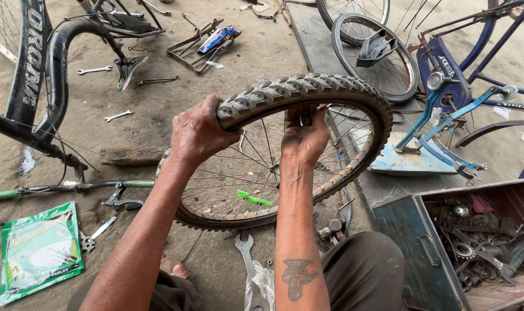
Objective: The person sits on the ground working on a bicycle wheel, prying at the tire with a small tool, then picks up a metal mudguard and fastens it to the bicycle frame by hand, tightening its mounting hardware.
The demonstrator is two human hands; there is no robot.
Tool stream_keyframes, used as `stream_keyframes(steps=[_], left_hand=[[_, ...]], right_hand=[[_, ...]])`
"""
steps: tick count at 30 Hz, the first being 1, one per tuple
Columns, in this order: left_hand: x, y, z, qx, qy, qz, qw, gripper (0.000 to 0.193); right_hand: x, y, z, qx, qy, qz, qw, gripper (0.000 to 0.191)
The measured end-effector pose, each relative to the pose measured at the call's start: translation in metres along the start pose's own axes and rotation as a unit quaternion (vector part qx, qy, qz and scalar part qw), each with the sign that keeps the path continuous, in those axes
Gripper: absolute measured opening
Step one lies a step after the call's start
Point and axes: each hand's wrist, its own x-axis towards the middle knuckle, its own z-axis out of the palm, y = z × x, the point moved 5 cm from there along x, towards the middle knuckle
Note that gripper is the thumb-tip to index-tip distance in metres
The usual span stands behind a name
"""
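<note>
Black knobby tyre (308,89), both hands gripping top

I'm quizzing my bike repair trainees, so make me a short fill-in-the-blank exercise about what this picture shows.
1. Both hands grip a knobby bicycle ____ mounted on a spoked wheel.
2. The left hand clasps the tread from outside, while the right hand reaches up from ____ the rim.
3. A ____ reflector is clipped to the spokes.
4. The toolbox of metal parts sits on the person's ____ side.

Missing words: tyre; inside; green; right
</note>
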Motion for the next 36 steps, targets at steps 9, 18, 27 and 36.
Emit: stream_keyframes(steps=[9, 18, 27, 36], left_hand=[[-0.006, 0.015, 0.005, -0.011, -0.016, -0.018, 1.000, 0.059], [-0.014, 0.013, 0.009, 0.006, -0.023, 0.003, 1.000, 0.059], [-0.031, 0.004, 0.007, -0.015, 0.017, -0.005, 1.000, 0.062], [-0.076, -0.038, 0.019, -0.021, 0.069, 0.101, 0.992, 0.076]], right_hand=[[0.002, -0.023, -0.015, -0.084, 0.033, 0.006, 0.996, 0.025], [-0.032, -0.054, 0.035, -0.196, -0.062, 0.080, 0.975, 0.019], [-0.037, -0.045, 0.036, -0.191, -0.123, 0.075, 0.971, 0.029], [-0.006, -0.072, 0.010, -0.230, -0.234, 0.082, 0.941, 0.026]])
